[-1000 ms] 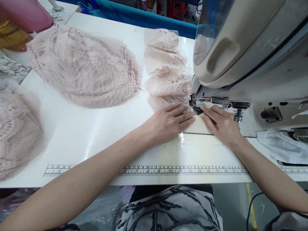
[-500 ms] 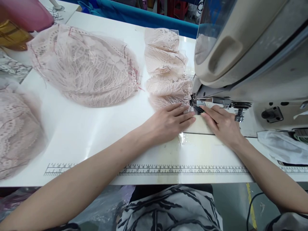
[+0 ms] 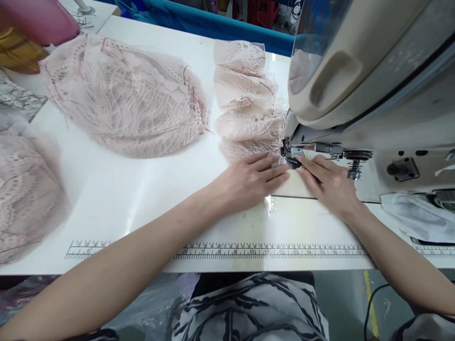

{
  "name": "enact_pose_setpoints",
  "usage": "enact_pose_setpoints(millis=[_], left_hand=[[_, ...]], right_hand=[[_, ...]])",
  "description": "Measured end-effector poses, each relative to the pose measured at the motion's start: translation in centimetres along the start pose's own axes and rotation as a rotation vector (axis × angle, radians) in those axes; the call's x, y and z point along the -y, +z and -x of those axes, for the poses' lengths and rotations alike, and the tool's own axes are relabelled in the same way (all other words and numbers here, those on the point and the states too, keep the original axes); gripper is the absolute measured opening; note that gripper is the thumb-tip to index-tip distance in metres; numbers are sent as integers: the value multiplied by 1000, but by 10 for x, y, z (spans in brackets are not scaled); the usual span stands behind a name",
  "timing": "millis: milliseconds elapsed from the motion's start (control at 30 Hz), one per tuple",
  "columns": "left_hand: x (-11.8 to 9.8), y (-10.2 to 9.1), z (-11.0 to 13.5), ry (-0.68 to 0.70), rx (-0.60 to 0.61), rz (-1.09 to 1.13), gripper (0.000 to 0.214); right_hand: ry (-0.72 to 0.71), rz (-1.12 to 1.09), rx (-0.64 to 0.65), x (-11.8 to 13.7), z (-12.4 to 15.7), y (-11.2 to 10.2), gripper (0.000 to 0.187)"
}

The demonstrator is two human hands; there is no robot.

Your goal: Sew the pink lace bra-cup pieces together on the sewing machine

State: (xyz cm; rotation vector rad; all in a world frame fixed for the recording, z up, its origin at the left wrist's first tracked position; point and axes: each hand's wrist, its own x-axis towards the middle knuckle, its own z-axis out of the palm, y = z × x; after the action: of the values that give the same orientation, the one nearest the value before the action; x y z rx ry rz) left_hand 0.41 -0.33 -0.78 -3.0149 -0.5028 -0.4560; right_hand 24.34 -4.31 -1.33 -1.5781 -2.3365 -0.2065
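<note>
My left hand (image 3: 249, 182) lies flat with its fingers stretched out, pressing the near end of a chain of pink lace pieces (image 3: 245, 118) onto the white table (image 3: 142, 199). My right hand (image 3: 329, 182) rests flat beside it, fingers extended toward the presser foot (image 3: 289, 158) of the cream sewing machine (image 3: 362, 85). A small dark strip sits between the fingertips of both hands at the needle. The lace chain runs away from the needle toward the table's far edge.
A big pile of pink lace pieces (image 3: 124, 102) lies at the left centre, another blurred pile (image 3: 24, 199) at the far left edge. A printed ruler (image 3: 220, 251) runs along the table's front edge. White cloth (image 3: 415, 218) lies under the machine at the right.
</note>
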Motion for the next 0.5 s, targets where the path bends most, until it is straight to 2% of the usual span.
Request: enact_pose_setpoints(millis=[500], left_hand=[[0,0,0,6,-24,-11,36]], right_hand=[[-1,0,33,1,-2,-3,33]])
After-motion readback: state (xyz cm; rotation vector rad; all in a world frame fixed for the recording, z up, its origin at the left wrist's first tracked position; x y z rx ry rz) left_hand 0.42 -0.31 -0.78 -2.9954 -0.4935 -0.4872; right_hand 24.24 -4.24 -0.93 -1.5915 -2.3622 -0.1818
